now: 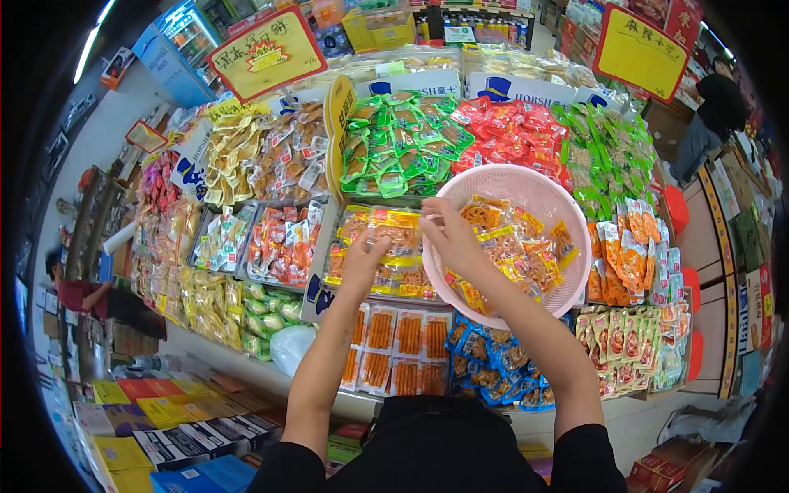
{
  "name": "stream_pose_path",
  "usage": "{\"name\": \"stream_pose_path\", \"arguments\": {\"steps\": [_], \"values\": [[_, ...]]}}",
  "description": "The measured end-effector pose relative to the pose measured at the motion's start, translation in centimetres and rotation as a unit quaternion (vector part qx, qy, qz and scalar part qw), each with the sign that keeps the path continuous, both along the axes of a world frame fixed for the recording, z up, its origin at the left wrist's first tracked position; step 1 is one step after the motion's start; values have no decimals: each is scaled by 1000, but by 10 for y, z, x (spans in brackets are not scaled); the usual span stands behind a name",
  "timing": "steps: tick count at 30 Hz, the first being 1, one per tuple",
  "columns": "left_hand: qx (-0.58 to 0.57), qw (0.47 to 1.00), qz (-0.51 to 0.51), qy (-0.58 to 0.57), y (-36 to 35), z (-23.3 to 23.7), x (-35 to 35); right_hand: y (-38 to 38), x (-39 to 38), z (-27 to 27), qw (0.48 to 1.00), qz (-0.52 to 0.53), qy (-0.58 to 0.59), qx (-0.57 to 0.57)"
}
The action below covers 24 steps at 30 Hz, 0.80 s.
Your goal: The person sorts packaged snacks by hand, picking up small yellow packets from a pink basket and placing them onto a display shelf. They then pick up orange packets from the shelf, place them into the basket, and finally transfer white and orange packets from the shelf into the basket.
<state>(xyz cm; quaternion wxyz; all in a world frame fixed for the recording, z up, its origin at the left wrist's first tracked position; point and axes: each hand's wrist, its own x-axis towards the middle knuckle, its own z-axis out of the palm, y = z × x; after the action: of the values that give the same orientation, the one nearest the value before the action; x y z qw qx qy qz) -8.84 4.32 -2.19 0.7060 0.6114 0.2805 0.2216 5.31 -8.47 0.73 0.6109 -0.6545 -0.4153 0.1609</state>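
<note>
A pink plastic basket (581,275) holds several clear packets with yellow labels (526,246) and rests over the display on the right of centre. Left of it, a bin is filled with similar yellow-labelled packets (407,281). My left hand (364,256) is over this bin, its fingers at the left end of a packet (394,234). My right hand (452,234) is at the basket's left rim, its fingers near the packet's right end and curled apart. Whether either hand grips the packet is hard to make out.
Green packs (403,144) and red packs (514,135) lie behind the bin. Blue packs (497,366) and trays of orange sticks (407,333) are in front. Yellow signs (267,53) stand above the display. A person (82,292) is at the far left, another (711,111) at the right.
</note>
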Motion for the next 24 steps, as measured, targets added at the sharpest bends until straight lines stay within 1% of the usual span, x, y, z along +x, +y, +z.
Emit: {"name": "stream_pose_path", "arguments": {"steps": [1, 2, 3, 4, 5, 6, 7, 9, 10, 12, 13, 14, 15, 16, 18, 19, 21, 22, 24], "values": [[-3, 1000, 4, -4, 9, -16, -3, -5, 2, -5, 1000, 4, -4, -3], [68, 997, 20, 21, 21, -37, -7, -14, 6, -11, 991, -19, -107, -84], [138, 989, 34, 47, 25, -44, -8, -24, 10, -16, 964, -42, -209, -162], [134, 989, 35, 44, 25, -53, -7, -35, 13, -24, 962, -41, -212, -166], [231, 966, 24, 117, 21, -56, -5, -46, 15, -27, 930, 4, -276, -244], [325, 927, 11, 188, 18, -59, -2, -53, 15, -29, 885, 48, -335, -319], [323, 928, 11, 186, 12, -63, 1, -58, 14, -31, 884, 48, -337, -322], [324, 933, 32, 157, -3, -67, 12, -67, 8, -14, 873, 53, -345, -339], [323, 933, 32, 154, -8, -68, 15, -67, 7, -14, 872, 52, -347, -341], [297, 934, 22, 197, -15, -61, 19, -67, 7, -15, 876, 54, -324, -353], [298, 934, 19, 197, -16, -63, 19, -68, 8, -16, 877, 52, -322, -354], [399, 897, 18, 191, -18, -64, 17, -69, 9, -17, 880, 51, -322, -346], [496, 848, 17, 184, -19, -65, 15, -69, 9, -19, 883, 50, -321, -338], [498, 847, 13, 185, -21, -66, 12, -69, 9, -21, 885, 48, -318, -338], [630, 757, -10, 170, -28, -58, 7, -68, 10, -25, 883, 47, -332, -328], [632, 756, -11, 170, -33, -60, 5, -68, 11, -26, 884, 45, -332, -326], [629, 746, -95, 195, -40, -63, 0, -69, 11, -27, 886, 47, -333, -318], [631, 745, -97, 193, -39, -64, 0, -68, 11, -29, 887, 45, -332, -317], [539, 820, -111, 159, -37, -60, 4, -69, 11, -29, 886, 48, -330, -321]]}}
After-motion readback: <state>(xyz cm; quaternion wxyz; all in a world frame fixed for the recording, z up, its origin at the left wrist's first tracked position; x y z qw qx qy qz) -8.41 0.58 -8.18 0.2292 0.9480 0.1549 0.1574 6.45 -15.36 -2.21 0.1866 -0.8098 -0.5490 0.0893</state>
